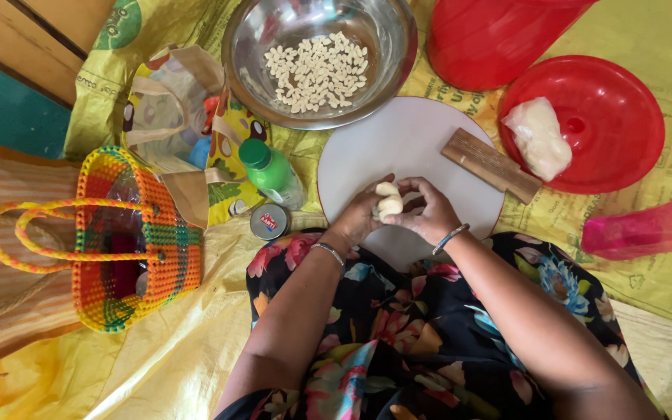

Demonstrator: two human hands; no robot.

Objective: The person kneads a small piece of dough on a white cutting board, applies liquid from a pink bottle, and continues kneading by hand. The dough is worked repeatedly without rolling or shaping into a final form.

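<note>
My left hand (359,218) and right hand (428,214) meet over the round white board (414,144), both closed around a small lump of pale dough (388,201) pinched between my fingertips, just above the board's near edge. Beyond the board stands a steel bowl (390,47) holding a heap of small pale shaped dough pieces (316,71). A flat wooden stick (491,165) lies on the board's right edge. To the right, a red plastic lid (616,101) carries a bag of what looks like more dough (538,138), though the wrapping blurs it. A red tub (491,35) stands behind it. On my left sit a green-capped bottle (272,171), a small round tin (269,222), and a woven orange basket (138,241) whose contents I cannot make out.
</note>
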